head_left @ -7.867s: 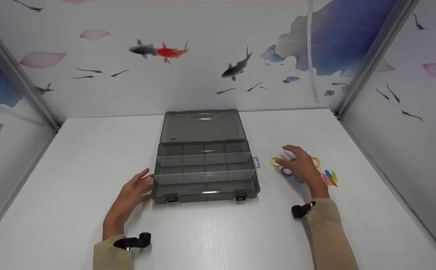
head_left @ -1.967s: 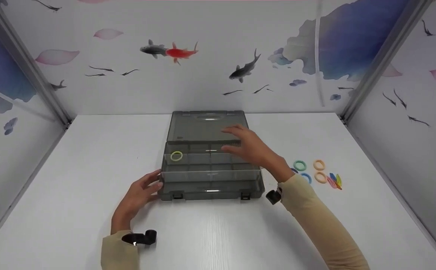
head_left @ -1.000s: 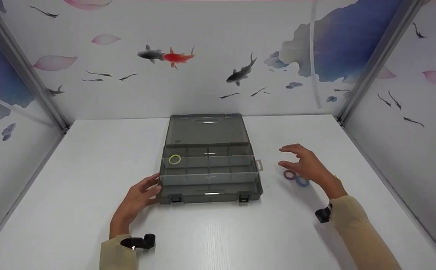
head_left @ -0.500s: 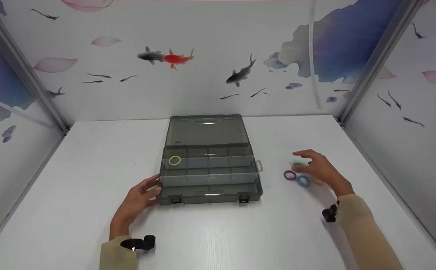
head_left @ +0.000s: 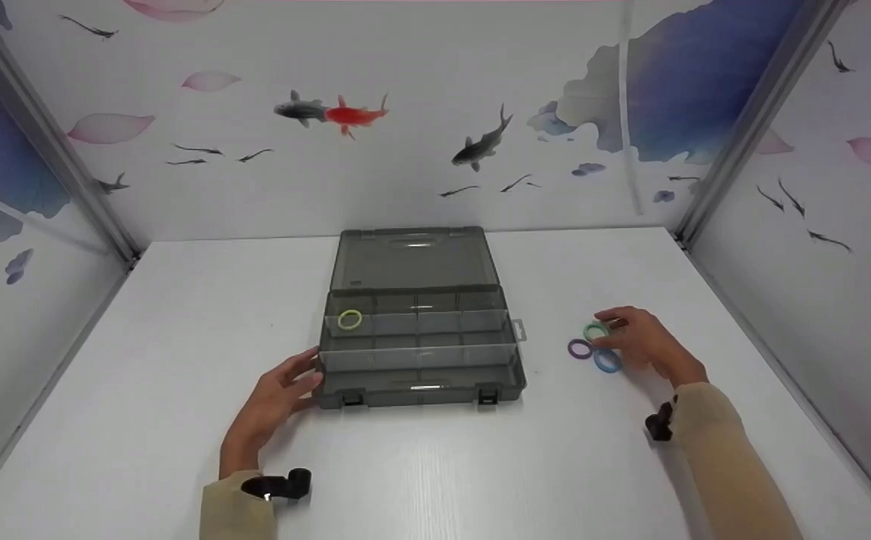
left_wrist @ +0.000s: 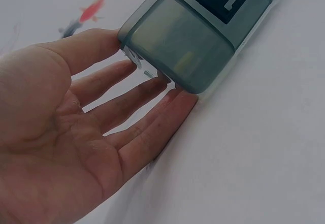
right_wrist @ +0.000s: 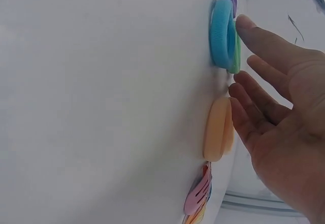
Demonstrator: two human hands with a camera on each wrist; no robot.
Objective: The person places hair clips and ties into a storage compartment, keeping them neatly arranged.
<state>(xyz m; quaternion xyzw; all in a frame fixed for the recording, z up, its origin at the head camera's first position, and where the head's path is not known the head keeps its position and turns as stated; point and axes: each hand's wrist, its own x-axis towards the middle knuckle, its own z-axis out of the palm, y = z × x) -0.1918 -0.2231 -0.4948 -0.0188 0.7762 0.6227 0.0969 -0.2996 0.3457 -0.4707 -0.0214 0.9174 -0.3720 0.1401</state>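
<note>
An open grey translucent divided box (head_left: 420,394) lies on the table, lid folded back. Inside, a yellow hair tie (head_left: 349,320) leans at its rear left. My left hand (head_left: 277,394) rests extended fingertips on the box's left front corner, seen closely in the left wrist view. My right hand (head_left: 649,341) is at a green hair tie (head_left: 595,331), thumb and index finger apart near its right side. Purple (head_left: 579,349) and blue (head_left: 608,361) hair ties lie close by. In the right wrist view, orange hair ties (right_wrist: 216,130) sit below the fingers; the hand hides them in the head view.
Hair clips, a pink one (right_wrist: 198,196) foremost, lie beyond the orange ties in the right wrist view. A hanging tab (head_left: 519,330) sticks out from the box's right side. Printed panels stand behind and at both sides of the white table (head_left: 420,472).
The yellow hair tie went from the table into the box. My right hand has since moved from above the box back to the hair ties. The left hand stays at the box.
</note>
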